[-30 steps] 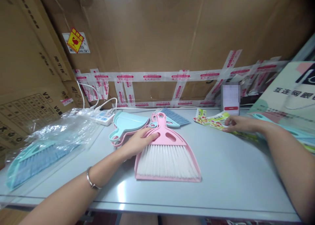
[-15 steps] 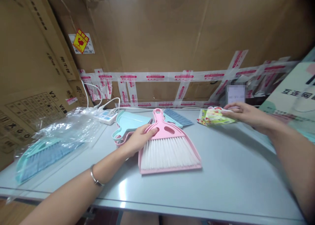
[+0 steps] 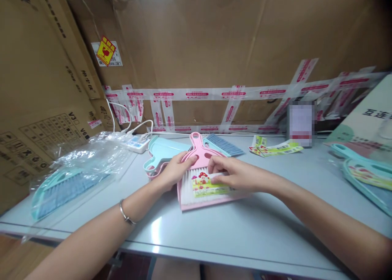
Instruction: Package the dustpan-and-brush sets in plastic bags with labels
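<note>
Your open left hand (image 3: pixel 176 171) steadied the pink plastic dustpan set (image 3: pixel 200 151) mid-frame. Your right hand (image 3: pixel 234 175), fingers flat, pressed its colourful paper label (image 3: pixel 203 186) in place.

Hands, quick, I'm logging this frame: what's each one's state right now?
Left hand: open, fingers resting on the pink dustpan.
Right hand: closed on the mushroom-print card, laid over the white brush bristles.

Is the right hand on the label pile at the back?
No, the right hand holds a label card on the pink brush bristles.
</note>
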A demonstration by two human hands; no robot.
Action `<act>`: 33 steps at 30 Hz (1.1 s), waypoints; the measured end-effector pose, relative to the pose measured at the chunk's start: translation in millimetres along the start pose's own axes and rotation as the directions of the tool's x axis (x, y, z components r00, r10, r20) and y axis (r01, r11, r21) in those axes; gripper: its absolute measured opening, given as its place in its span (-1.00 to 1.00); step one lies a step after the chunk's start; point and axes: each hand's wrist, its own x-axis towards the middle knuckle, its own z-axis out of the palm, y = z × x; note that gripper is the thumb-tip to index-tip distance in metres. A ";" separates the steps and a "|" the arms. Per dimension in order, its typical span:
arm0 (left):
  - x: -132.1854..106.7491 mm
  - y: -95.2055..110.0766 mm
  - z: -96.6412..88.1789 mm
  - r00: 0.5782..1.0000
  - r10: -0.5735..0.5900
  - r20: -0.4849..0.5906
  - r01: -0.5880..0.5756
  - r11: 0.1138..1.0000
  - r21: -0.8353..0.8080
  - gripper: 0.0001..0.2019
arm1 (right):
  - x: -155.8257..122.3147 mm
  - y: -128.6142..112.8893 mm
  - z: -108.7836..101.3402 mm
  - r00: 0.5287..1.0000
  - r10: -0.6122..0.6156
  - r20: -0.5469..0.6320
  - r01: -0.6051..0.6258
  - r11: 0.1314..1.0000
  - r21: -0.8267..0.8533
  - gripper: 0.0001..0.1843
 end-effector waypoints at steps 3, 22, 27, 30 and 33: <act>1.8 -2.4 -0.8 1.000 0.000 0.004 0.001 0.999 -0.038 -0.62 | 8.1 4.4 4.5 0.997 -0.037 -0.072 0.031 0.996 -0.089 -0.96; 1.3 3.2 -7.7 0.991 -0.048 0.126 0.050 0.999 -0.019 -0.30 | 18.2 11.7 12.7 0.934 -0.176 -0.312 0.153 0.983 -0.098 -0.84; -3.4 7.3 -8.4 0.992 -0.038 0.117 0.033 0.999 0.042 -0.29 | 12.5 12.1 12.7 0.897 -0.226 -0.381 0.167 0.969 -0.182 -0.83; -4.1 12.6 -12.0 0.993 0.026 0.115 -0.020 0.998 -0.057 -0.35 | 3.3 15.0 9.4 0.653 -0.263 -0.711 0.118 0.962 -0.247 -0.52; -3.6 20.0 -14.9 0.993 0.104 0.057 -0.092 0.977 -0.192 -0.43 | -2.4 15.9 8.4 0.326 0.008 -0.945 0.186 0.980 0.072 -0.24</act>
